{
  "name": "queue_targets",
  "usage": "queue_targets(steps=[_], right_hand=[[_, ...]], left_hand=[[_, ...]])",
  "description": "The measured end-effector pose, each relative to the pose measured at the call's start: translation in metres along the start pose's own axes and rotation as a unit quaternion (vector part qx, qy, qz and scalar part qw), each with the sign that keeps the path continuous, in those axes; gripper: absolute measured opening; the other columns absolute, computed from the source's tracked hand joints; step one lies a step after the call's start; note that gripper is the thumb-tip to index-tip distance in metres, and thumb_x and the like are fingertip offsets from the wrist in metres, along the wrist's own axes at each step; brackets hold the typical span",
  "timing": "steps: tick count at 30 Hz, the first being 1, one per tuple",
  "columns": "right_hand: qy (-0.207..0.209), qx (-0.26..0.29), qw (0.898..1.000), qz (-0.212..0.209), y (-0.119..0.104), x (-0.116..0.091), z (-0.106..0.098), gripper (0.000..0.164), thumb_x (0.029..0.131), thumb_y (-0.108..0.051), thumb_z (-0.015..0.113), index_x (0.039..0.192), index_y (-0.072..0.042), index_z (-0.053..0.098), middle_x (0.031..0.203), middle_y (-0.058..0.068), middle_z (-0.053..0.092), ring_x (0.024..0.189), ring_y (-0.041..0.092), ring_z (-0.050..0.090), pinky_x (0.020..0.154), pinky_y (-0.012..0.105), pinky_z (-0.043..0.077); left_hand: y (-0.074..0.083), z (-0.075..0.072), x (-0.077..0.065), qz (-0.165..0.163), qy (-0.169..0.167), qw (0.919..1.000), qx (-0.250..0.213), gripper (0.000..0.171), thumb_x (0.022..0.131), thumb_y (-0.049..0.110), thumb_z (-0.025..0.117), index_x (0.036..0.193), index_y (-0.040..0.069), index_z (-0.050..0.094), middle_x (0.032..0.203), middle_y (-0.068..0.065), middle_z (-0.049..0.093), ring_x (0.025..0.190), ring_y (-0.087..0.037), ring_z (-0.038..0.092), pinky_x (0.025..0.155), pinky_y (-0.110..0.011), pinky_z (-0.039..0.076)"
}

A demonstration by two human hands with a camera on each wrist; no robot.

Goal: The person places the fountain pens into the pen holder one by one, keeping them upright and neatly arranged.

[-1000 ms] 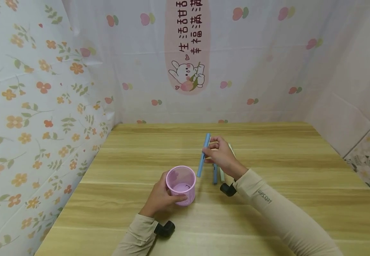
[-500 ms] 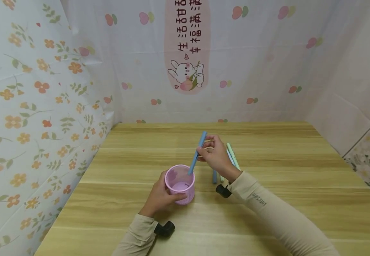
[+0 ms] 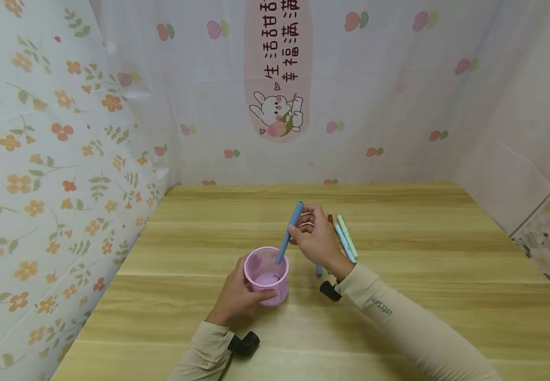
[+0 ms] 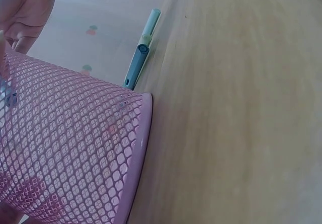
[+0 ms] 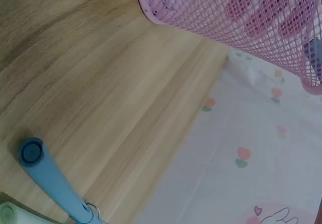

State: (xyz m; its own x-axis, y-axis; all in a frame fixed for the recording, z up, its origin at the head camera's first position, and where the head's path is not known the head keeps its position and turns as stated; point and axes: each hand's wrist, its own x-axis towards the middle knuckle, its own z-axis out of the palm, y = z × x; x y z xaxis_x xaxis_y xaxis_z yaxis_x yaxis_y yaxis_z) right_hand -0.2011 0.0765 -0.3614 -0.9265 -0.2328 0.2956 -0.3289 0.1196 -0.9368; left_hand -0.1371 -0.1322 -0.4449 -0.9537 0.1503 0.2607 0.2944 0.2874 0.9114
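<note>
My left hand (image 3: pixel 234 299) grips a pink mesh pen holder (image 3: pixel 278 293) from its left side, the thumb across its front. The holder stands upright on the table, its mouth facing up; its mesh wall (image 4: pixel 75 138) fills much of the left wrist view. Between thumb and fingertips, my right hand (image 3: pixel 321 241) pinches a blue pen (image 3: pixel 290 230). That pen slants down to the left, its lower end just inside the holder's rim. Through the mesh in the right wrist view, the left hand's fingers show behind the holder.
Right of the holder, several pens lie on the wooden table (image 3: pixel 184 248): a light green pen (image 3: pixel 347 236), a light blue pen (image 3: pixel 344 243), a darker blue pen (image 5: pixel 55 183) and a reddish-brown one (image 3: pixel 330 218), partly covered by the right hand. A printed cloth (image 3: pixel 375 106) hangs behind.
My right hand has moved left with the blue pen, bringing its lower end from beside the holder to within the rim. The left hand and holder stay about where they were.
</note>
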Motion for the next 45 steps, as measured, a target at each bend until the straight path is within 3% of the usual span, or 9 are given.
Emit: queue_targets(steps=[8, 16, 24, 31, 36, 45], right_hand=[[-0.002, -0.022, 0.999, -0.03, 0.003, -0.003, 0.004, 0.043, 0.091, 0.002, 0.063, 0.126, 0.002, 0.038, 0.1, 0.019, 0.058, 0.085, 0.031, 0.066, 0.07, 0.039, 0.059], [-0.041, -0.158, 0.985, -0.055, 0.01, -0.004, -0.001, 0.041, 0.093, -0.009, 0.064, 0.128, 0.0, 0.046, 0.103, 0.012, 0.066, 0.091, 0.025, 0.066, 0.072, 0.036, 0.057], [-0.047, -0.153, 0.987, -0.022, 0.018, 0.001, -0.017, 0.04, 0.094, -0.012, 0.063, 0.128, -0.001, 0.047, 0.105, 0.013, 0.067, 0.091, 0.025, 0.066, 0.076, 0.038, 0.056], [-0.066, -0.108, 0.992, 0.029, 0.027, 0.009, -0.033, 0.043, 0.096, -0.012, 0.061, 0.132, 0.003, 0.043, 0.109, 0.02, 0.064, 0.094, 0.037, 0.064, 0.073, 0.036, 0.057], [-0.051, -0.082, 0.993, 0.064, 0.029, 0.012, -0.043, 0.042, 0.095, -0.012, 0.061, 0.131, 0.002, 0.043, 0.11, 0.021, 0.063, 0.097, 0.038, 0.063, 0.078, 0.045, 0.057], [-0.032, -0.09, 0.989, 0.11, 0.037, 0.022, -0.062, 0.043, 0.097, -0.013, 0.059, 0.134, 0.001, 0.041, 0.115, 0.022, 0.058, 0.102, 0.038, 0.061, 0.081, 0.044, 0.056]], left_hand=[[0.0, 0.0, 0.002, 0.003, 0.01, 0.9999, 0.006, 0.084, 0.064, 0.01, 0.092, 0.133, -0.001, 0.045, 0.121, -0.019, 0.059, 0.109, -0.036, 0.056, 0.094, -0.054, 0.046], [-0.001, -0.001, 0.002, -0.003, 0.018, 0.9997, 0.014, 0.085, 0.064, 0.011, 0.092, 0.133, -0.001, 0.044, 0.12, -0.019, 0.06, 0.111, -0.035, 0.057, 0.095, -0.053, 0.046], [-0.001, -0.002, 0.002, -0.009, 0.014, 0.9998, 0.014, 0.083, 0.064, 0.012, 0.091, 0.133, 0.002, 0.045, 0.119, -0.015, 0.062, 0.111, -0.032, 0.058, 0.097, -0.052, 0.046], [-0.002, -0.003, 0.0, -0.013, 0.019, 0.9997, -0.001, 0.087, 0.063, 0.007, 0.091, 0.135, 0.0, 0.044, 0.121, -0.016, 0.061, 0.112, -0.034, 0.057, 0.097, -0.053, 0.045], [-0.003, -0.003, -0.001, -0.013, 0.015, 0.9997, 0.011, 0.084, 0.064, 0.012, 0.091, 0.134, 0.001, 0.045, 0.12, -0.015, 0.061, 0.112, -0.033, 0.058, 0.097, -0.053, 0.045], [-0.003, -0.004, 0.0, -0.01, 0.009, 0.9999, 0.011, 0.083, 0.066, 0.013, 0.091, 0.135, 0.003, 0.045, 0.12, -0.014, 0.062, 0.111, -0.033, 0.058, 0.097, -0.052, 0.046]])
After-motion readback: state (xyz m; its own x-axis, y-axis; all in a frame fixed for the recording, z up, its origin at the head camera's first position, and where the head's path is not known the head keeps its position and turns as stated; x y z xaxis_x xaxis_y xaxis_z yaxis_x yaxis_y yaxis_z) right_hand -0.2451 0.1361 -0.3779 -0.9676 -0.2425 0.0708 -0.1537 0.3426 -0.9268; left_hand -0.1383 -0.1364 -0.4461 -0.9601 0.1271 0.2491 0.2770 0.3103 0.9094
